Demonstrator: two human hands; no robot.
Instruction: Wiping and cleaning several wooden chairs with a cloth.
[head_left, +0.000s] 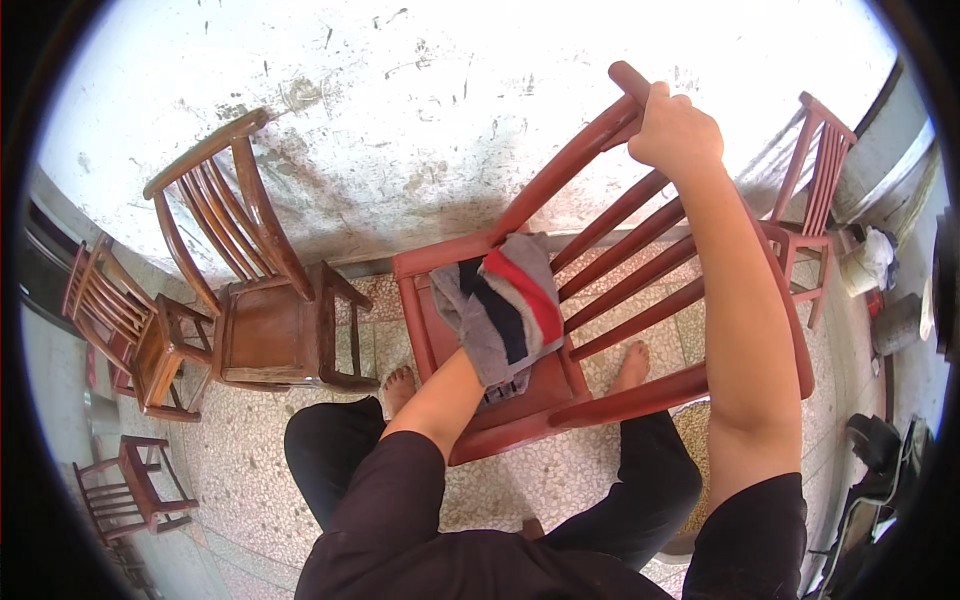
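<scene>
A red-painted wooden chair (487, 442) is tilted before me, its slatted back leaning to the right. My right hand (679, 135) grips the top rail (628, 81) of its back. A grey cloth (502, 304) with red and dark stripes is bunched over the seat (551, 390), near the foot of the slats. My left hand is wrapped in this cloth and presses it at the seat; its fingers are hidden, and only the left forearm (442, 394) shows. My bare feet (400, 390) are on the floor on either side of the seat.
Brown wooden chairs (262, 330) stand at the left, and a small one (142, 480) is below them. Another red chair (806, 187) stands at the right by the stained white wall (420, 112). A basin of grain-like material (694, 435) sits beside my right leg.
</scene>
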